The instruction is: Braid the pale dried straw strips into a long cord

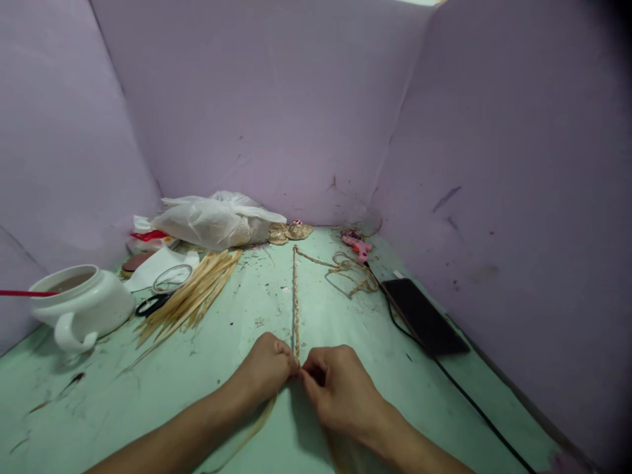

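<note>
A thin tan braid (296, 299) of dried plant strips runs straight from the far part of the table toward me. My left hand (271, 365) is closed at its near end, pinching the strips. Close against it, my right hand (338, 388) pinches the same end between thumb and fingertips. A loose pale strip (257, 428) trails from under my left hand toward the front edge, and blurred strips (336, 451) hang below my right hand. At the far end, the braid bends right into a loose tangle of finished cord (353, 266).
At left stand a white pot (101, 303) holding liquid, black-handled scissors (153, 304) and a bundle of dried strips (197, 289). A white plastic bag (212, 220) lies behind. To the right are a pink glue gun (356, 247), a phone (424, 316) and a black cable (474, 400).
</note>
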Tool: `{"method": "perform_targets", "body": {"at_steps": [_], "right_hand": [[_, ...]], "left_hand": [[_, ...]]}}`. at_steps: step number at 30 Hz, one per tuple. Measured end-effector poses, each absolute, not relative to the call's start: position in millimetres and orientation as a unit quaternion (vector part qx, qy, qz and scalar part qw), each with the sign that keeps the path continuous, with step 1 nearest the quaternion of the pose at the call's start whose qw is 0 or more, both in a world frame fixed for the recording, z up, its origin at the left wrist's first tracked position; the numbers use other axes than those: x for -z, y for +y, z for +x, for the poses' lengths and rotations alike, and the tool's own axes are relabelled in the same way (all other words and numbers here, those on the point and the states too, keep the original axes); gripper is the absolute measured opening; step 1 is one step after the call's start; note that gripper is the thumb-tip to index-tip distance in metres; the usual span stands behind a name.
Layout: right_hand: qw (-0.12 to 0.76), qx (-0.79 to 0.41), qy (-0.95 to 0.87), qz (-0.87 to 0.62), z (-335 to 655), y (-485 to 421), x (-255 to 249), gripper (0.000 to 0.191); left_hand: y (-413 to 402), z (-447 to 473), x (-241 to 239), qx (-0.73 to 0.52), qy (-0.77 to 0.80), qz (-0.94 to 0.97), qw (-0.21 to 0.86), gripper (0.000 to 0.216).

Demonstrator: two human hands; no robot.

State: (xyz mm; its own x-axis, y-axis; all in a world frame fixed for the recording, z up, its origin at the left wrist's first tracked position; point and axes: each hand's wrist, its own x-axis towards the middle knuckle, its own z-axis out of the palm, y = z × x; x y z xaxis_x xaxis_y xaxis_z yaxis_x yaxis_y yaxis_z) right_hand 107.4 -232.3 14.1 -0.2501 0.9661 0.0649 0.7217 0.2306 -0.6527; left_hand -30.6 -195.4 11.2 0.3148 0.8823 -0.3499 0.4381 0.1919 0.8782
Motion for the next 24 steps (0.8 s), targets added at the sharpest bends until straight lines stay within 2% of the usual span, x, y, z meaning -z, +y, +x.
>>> {"method": "perform_targets", "body": {"at_steps": [6, 10, 12, 14, 17, 19, 21, 24], "right_hand": [[0.205, -0.160, -0.857, -0.444, 103, -237, -10, 0.015], [0.208, -0.177, -0.872, -0.406, 104, -235, -9, 0.014], [0.240, -0.220, -0.848, -0.419, 107, -232, -12, 0.015], [0.312, -0.268, -0.770, -0.487, 110, -227, -14, 0.023], [0.390, -0.442, -0.582, -0.559, 113, -216, -18, 0.026], [0.367, -0.627, -0.463, -0.507, 112, -211, -20, 0.023], [0.317, -0.744, -0.391, -0.439, 109, -210, -20, 0.025], [0.284, -0.733, -0.419, -0.455, 104, -210, -17, 0.016]], "left_hand": [[-200, -30, -18, -0.220, 0.549, 0.549, 0.591, 0.009], [-198, -36, -8, -0.237, 0.512, 0.582, 0.585, 0.008], [-197, -37, -7, -0.236, 0.494, 0.588, 0.596, 0.008], [-196, -38, -12, -0.228, 0.487, 0.585, 0.607, 0.011], [-198, -38, -21, -0.218, 0.492, 0.586, 0.606, 0.015], [-199, -38, -24, -0.212, 0.478, 0.594, 0.611, 0.017], [-198, -39, -23, -0.201, 0.450, 0.604, 0.627, 0.017], [-195, -42, -16, -0.180, 0.440, 0.633, 0.611, 0.016]]}}
